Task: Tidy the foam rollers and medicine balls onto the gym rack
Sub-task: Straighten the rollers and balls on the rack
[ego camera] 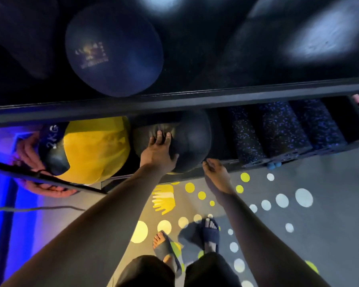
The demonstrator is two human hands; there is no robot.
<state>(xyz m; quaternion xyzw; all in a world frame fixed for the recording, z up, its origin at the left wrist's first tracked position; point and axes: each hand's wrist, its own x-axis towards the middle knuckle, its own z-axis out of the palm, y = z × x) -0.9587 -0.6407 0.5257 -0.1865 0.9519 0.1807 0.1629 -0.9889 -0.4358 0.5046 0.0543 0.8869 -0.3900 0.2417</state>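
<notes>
- The right hand (pixel 215 172) is free, fingers loosely curled at the shelf edge (pixel 222 162).
- The left hand (pixel 158 150) lies spread on the black medicine ball (pixel 187 139), on the lower shelf beside the yellow ball (pixel 95 148).
- It looks heavy and soft; better to cup it from both sides.
- Speckled foam rollers (pixel 278 129) beyond look light.

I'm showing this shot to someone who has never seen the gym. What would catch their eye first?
Probably the yellow medicine ball marked 2KG, bright on the lower rack shelf at left. Right beside it, the left hand presses on a black medicine ball, with the right hand at the shelf edge. Below, yellow and white floor dots stand out.
</notes>
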